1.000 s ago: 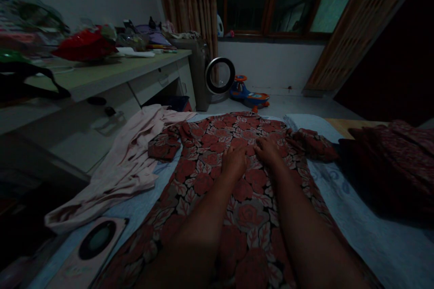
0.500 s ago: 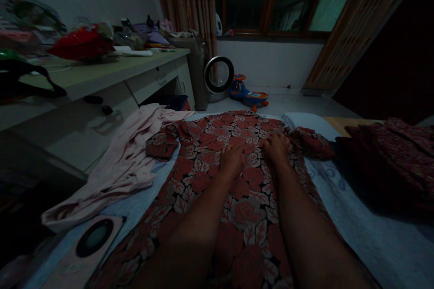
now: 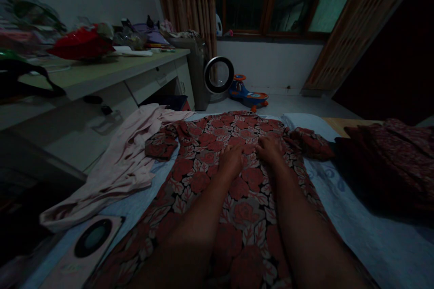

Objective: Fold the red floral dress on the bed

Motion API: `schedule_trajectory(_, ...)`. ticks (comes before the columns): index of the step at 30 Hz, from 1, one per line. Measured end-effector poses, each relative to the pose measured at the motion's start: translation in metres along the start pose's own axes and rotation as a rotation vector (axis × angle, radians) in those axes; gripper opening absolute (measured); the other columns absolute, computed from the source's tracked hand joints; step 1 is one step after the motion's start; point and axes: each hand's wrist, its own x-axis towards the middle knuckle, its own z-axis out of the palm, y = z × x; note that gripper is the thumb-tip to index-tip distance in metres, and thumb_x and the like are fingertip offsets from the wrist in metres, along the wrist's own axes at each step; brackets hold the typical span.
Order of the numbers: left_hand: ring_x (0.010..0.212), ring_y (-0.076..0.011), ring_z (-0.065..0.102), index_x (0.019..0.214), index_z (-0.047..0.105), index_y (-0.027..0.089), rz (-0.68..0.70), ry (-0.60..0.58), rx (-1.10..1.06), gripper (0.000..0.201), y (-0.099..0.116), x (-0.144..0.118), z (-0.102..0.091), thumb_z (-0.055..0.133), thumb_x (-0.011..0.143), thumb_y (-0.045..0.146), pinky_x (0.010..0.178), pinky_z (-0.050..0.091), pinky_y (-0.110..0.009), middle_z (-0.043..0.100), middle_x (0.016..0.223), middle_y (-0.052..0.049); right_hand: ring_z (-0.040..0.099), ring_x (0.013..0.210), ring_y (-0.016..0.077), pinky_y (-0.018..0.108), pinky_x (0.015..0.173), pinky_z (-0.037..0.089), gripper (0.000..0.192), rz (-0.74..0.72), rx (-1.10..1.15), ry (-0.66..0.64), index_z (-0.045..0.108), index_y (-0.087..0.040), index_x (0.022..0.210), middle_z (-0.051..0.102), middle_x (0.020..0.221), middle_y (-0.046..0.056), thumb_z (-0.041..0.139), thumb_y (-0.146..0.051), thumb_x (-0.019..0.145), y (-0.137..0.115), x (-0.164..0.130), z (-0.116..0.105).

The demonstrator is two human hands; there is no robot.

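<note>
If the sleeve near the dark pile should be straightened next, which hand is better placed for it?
Probably the right hand: it is on that sleeve's side of the garment and clearly nearer to the sleeve. The left hand would need to reach past it.

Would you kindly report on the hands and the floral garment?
Left hand and right hand on floral garment. Garment spread out. One sleeve touching pink cloth.

From here I see red roses and greyish leaves over black on the garment (image 3: 246, 212), pale pink cloth (image 3: 118, 158) at the light-blue sheet (image 3: 376, 244)'s left edge, speckled maroon fabric (image 3: 403, 158) at its right.
</note>
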Motion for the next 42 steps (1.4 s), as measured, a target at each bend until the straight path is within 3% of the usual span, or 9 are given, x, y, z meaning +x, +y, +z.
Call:
schedule_trajectory(6,0.119,-0.0262,0.053,0.116,0.063,0.027,-0.028,-0.015,-0.012,0.027,0.001,0.001,0.0,0.057,0.091,0.02,0.098,0.043,-0.041,0.066,0.127,-0.003,0.05,0.126,0.035,0.049,0.102,0.039,0.045,0.209,0.001,0.037,0.063,-0.02,0.129,0.056,0.137,0.016,0.056,-0.036,0.088,0.017,-0.001,-0.008)
schedule_trajectory(11,0.119,-0.0271,0.053,0.119,0.062,0.026,-0.007,-0.003,-0.012,0.031,0.0,0.001,0.0,0.056,0.09,0.02,0.099,0.043,-0.043,0.066,0.129,-0.003,0.051,0.124,0.0367,0.05,0.102,0.041,0.043,0.321,0.051,0.132,0.066,-0.018,0.124,0.056,0.135,0.018,0.056,-0.03,0.084,0.025,0.0,-0.008)
schedule_trajectory(13,0.119,-0.0273,0.052,0.118,0.063,0.027,-0.01,-0.014,-0.008,0.029,0.0,0.001,-0.001,0.056,0.09,0.02,0.099,0.043,-0.042,0.066,0.129,-0.003,0.05,0.125,0.0351,0.05,0.106,0.039,0.043,0.25,0.117,0.201,0.066,-0.018,0.122,0.056,0.136,0.016,0.057,-0.027,0.082,0.02,0.003,-0.006)
schedule_trajectory(16,0.122,-0.0274,0.051,0.125,0.06,0.028,-0.024,-0.021,-0.01,0.035,0.001,0.001,-0.001,0.055,0.091,0.02,0.102,0.041,-0.043,0.064,0.131,-0.004,0.053,0.122,0.0285,0.045,0.107,0.04,0.039,-0.06,0.316,0.228,0.067,-0.018,0.118,0.061,0.129,0.013,0.054,-0.021,0.081,0.003,0.008,0.004)
schedule_trajectory(18,0.123,-0.0276,0.051,0.136,0.052,0.028,-0.036,-0.016,-0.018,0.045,0.001,0.002,0.0,0.055,0.091,0.02,0.103,0.041,-0.043,0.062,0.135,-0.005,0.058,0.114,0.0247,0.041,0.103,0.045,0.036,-0.235,0.449,0.139,0.068,-0.019,0.114,0.068,0.118,0.01,0.051,-0.017,0.082,-0.012,0.01,0.013)
schedule_trajectory(24,0.123,-0.0282,0.053,0.148,0.036,0.023,-0.1,-0.007,-0.048,0.058,0.0,0.003,0.002,0.052,0.092,0.021,0.103,0.041,-0.044,0.062,0.132,-0.011,0.063,0.108,0.0209,0.036,0.101,0.046,0.043,-0.393,0.499,-0.083,0.069,-0.019,0.113,0.071,0.116,0.007,0.05,-0.007,0.077,-0.032,0.006,0.026)
schedule_trajectory(32,0.124,-0.0261,0.053,0.143,0.042,0.025,-0.087,-0.006,-0.084,0.052,-0.003,0.002,0.003,0.05,0.092,0.018,0.103,0.041,-0.04,0.063,0.132,-0.008,0.056,0.117,0.0256,0.044,0.107,0.037,0.035,-0.399,0.289,-0.098,0.069,-0.023,0.119,0.066,0.126,0.008,0.057,-0.023,0.086,-0.035,-0.001,0.016)
schedule_trajectory(38,0.125,-0.0274,0.052,0.144,0.043,0.026,-0.111,-0.004,-0.066,0.052,-0.001,0.001,0.002,0.047,0.093,0.019,0.104,0.041,-0.043,0.06,0.137,-0.007,0.055,0.118,0.0267,0.043,0.107,0.037,0.035,-0.373,0.263,-0.106,0.068,-0.022,0.12,0.063,0.129,0.009,0.059,-0.028,0.087,-0.038,-0.005,0.012)
schedule_trajectory(42,0.126,-0.0266,0.051,0.141,0.049,0.027,-0.047,-0.067,-0.07,0.048,-0.002,0.006,-0.007,0.046,0.093,0.02,0.105,0.041,-0.043,0.06,0.139,-0.006,0.054,0.118,0.0273,0.044,0.107,0.036,0.036,-0.351,0.269,-0.117,0.067,-0.022,0.122,0.062,0.13,0.009,0.058,-0.029,0.088,-0.036,-0.004,0.014)
